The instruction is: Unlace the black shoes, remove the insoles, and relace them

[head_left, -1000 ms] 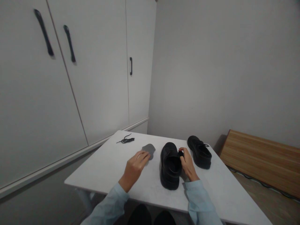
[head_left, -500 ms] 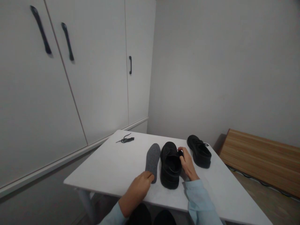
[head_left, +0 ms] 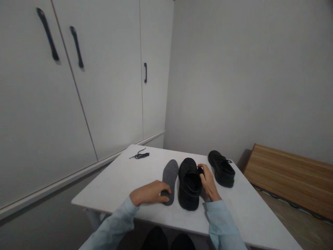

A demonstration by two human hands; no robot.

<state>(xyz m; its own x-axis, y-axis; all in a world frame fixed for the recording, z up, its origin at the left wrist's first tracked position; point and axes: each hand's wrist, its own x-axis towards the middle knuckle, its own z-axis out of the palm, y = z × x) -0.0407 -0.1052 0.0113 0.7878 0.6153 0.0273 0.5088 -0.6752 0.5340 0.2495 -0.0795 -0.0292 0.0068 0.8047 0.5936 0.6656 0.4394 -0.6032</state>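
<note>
Fingers point(head_left: 166, 187) of the left hand point(head_left: 150, 192), lower centre of the frame, stand apart from the thumb in a C over the near end of a grey insole point(head_left: 170, 173); whether they pinch it cannot be told. Those of the right hand point(head_left: 208, 183) are curled round a small black piece point(head_left: 200, 170) at the right edge of a black shoe point(head_left: 188, 203), just beside the insole. The insole is probably light, flexible and little inclined to slip, best taken by its edges; the shoe should prove heavier and firmer, offering purchase at collar or heel. Insole: flat, elongated, felt-like. Shoe: smooth, round-toed, thick-soled. Farther out on the smooth white tabletop point(head_left: 117, 187): thin dark lace point(head_left: 142, 155), bundled, at left; second shoe point(head_left: 223, 172), laced, at right. Lower right of the frame: wood-grained panel point(head_left: 288, 177).
</note>
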